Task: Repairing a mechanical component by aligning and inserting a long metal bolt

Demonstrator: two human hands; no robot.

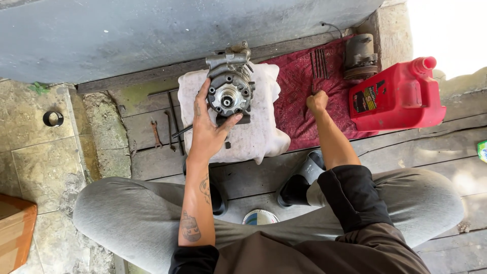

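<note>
Far left, a black ring [53, 118] lies on the stone floor, well apart from my work. Nearer the middle, a rusty wrench [155, 134] and a thin rod [174, 121] rest on the wooden planks [385, 152], just left of the white cloth [264, 137].

On that cloth stands the metal pump body [230, 87], round face up toward me, with a shaft hub in the centre and bolt holes around it. I judge it heavy and stiff, a cast piece with hard edges and likely an oily film, so it could slip or roll off the soft cloth. The best hold is around the round housing, not the small fittings at its far end.

My left hand [207, 129] has a wide grip: fingers spread up the left flank of the housing, thumb hooked under the near right side, steadying it rather than lifting it.

Further right, my right hand [317, 101] is curled into a narrow grip on the red patterned cloth [299, 96], at the near end of a row of long thin bolts [318, 63]; I cannot tell whether it has pinched one. Beyond it sits a second metal cylinder [360, 57], and at the far right a red plastic jug [398, 96].
</note>
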